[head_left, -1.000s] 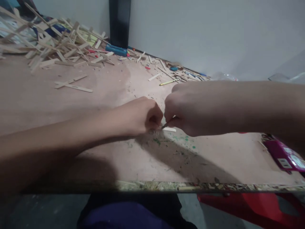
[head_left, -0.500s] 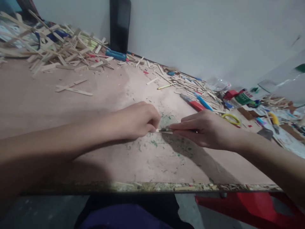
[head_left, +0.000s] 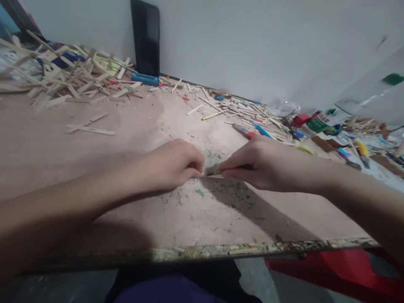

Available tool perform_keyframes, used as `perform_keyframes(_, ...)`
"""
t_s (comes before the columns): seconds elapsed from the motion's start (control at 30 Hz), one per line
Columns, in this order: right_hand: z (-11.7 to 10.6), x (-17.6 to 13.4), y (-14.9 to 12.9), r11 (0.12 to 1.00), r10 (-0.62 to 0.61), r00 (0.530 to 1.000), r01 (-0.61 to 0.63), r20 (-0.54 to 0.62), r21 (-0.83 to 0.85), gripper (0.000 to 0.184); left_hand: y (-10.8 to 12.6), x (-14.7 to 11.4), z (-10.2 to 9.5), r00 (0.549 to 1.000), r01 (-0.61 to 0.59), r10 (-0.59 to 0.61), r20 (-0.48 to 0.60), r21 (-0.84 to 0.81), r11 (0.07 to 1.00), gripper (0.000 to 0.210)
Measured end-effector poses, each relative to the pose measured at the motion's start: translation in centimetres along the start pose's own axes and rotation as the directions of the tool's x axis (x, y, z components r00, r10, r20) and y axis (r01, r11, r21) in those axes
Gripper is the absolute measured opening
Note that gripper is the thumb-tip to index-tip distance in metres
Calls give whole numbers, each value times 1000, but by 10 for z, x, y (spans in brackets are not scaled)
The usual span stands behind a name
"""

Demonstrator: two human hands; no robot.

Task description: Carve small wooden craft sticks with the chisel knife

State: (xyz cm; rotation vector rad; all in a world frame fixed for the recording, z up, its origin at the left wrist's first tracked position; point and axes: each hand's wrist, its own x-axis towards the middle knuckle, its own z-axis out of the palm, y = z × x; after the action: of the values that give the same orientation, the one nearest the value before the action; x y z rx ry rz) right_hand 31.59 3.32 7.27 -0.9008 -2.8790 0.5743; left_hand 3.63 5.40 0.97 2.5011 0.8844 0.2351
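Pinching the end of a pale wooden stick [head_left: 215, 177] near the front middle of the tabletop [head_left: 195, 223], your left hand [head_left: 176, 163] keeps its fingers curled under. Your right hand [head_left: 268, 164] pinches what looks like a small dark blade [head_left: 211, 173] lying along the stick; blur hides whether its edge bites the wood. Two crossed sticks [head_left: 97, 131] rest beyond your left forearm, a blue pen-like item [head_left: 261, 129] lies just past your right hand, and a black phone [head_left: 147, 40] stands against the wall [head_left: 236, 42].
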Motion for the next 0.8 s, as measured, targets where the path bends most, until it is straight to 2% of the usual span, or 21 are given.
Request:
perform_keyframes(0.23,47,-35,9,968,184,966,-147,-182,201,45,-1,-1,1,1000,-15,15,-14,-31,999,20)
perform_keyframes(0.43,50,-35,6,924,299,931,-228,-210,306,44,-2,-5,1,998,-46,43,-40,-66,997,21)
perform_keyframes(0.6,49,-38,6,925,287,932,-209,-223,317,37,-4,-9,-1,995,-69,60,-81,-117,991,26)
perform_keyframes(0.8,41,-32,3,967,166,954,-108,-249,233,33,-6,-11,-2,991,-98,80,-106,-178,979,26)
